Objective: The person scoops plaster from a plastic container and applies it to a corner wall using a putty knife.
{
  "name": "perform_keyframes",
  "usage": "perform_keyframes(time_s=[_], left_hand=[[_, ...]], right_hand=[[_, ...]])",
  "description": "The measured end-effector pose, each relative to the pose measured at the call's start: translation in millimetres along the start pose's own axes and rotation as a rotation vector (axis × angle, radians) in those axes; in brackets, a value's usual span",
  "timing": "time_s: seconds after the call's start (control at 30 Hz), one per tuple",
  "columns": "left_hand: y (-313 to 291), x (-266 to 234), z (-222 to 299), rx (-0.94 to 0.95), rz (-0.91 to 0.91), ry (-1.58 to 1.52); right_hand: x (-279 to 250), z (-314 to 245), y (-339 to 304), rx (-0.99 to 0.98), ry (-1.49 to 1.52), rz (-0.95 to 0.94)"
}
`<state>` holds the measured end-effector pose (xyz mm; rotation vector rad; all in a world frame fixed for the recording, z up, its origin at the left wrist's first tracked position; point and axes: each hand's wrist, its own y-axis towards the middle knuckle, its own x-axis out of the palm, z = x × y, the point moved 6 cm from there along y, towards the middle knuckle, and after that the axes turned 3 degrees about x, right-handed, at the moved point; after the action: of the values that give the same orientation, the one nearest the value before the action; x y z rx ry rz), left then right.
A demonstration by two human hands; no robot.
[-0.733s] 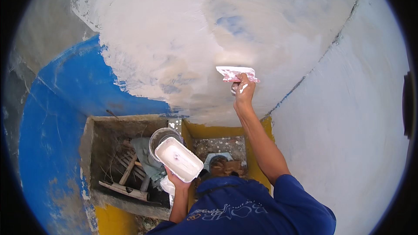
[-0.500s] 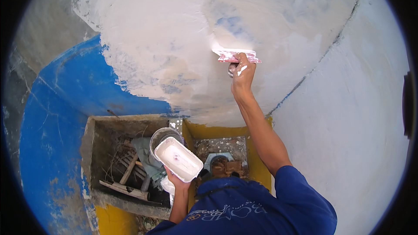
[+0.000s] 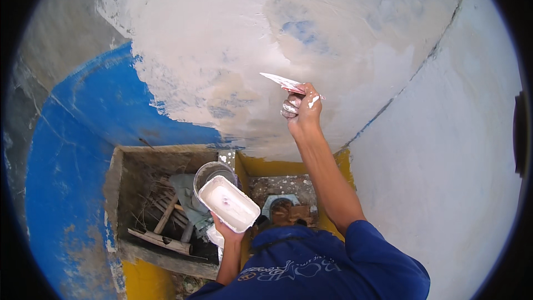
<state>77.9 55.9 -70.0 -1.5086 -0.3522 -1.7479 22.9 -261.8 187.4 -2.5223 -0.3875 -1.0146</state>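
Note:
My right hand (image 3: 304, 108) is closed round a flat red putty spreader (image 3: 286, 83), its blade smeared with white putty and turned nearly edge-on. Behind it is the wall (image 3: 222, 55), coated in whitish filler over blue paint; I cannot tell if the blade touches it. White smears mark my thumb and fingers. Low in the middle, my left hand (image 3: 227, 232) grips a white rectangular tub (image 3: 239, 211) from beneath. White putty (image 3: 225, 197) lies inside the tub, which tilts so its opening shows.
Below the wall stands a concrete basin (image 3: 114, 189) holding sticks (image 3: 166, 214) and a grey cloth (image 3: 191, 200). A round bucket (image 3: 205, 171) is behind the tub. A squat toilet (image 3: 280, 201) lies between yellow ledges (image 3: 266, 166). Another pale wall (image 3: 438, 178) rises at right.
My right hand has come down and slightly left, with the spreader turned from broadside to nearly edge-on. A bright white band of putty no longer shows beside the blade. My left hand stays nearly still.

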Motion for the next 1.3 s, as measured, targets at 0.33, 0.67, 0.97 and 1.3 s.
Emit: perform_keyframes(time_s=[0.33, 0.67, 0.97, 1.3], left_hand=[[2, -10, 6, 0.025, 0.014, 0.011], [2, -2, -6, -0.05, -0.011, -0.023], [-2, -4, 2, 0.017, -0.02, 0.005], [-6, -8, 3, 0.02, -0.025, 0.011]], right_hand=[[40, -86, -28, 0.053, 0.229, -0.133], [6, 51, 10, 0.094, 0.068, 0.064], [53, -38, 10, -0.295, 0.051, -0.108], [2, -22, -7, -0.419, -0.086, -0.003]])
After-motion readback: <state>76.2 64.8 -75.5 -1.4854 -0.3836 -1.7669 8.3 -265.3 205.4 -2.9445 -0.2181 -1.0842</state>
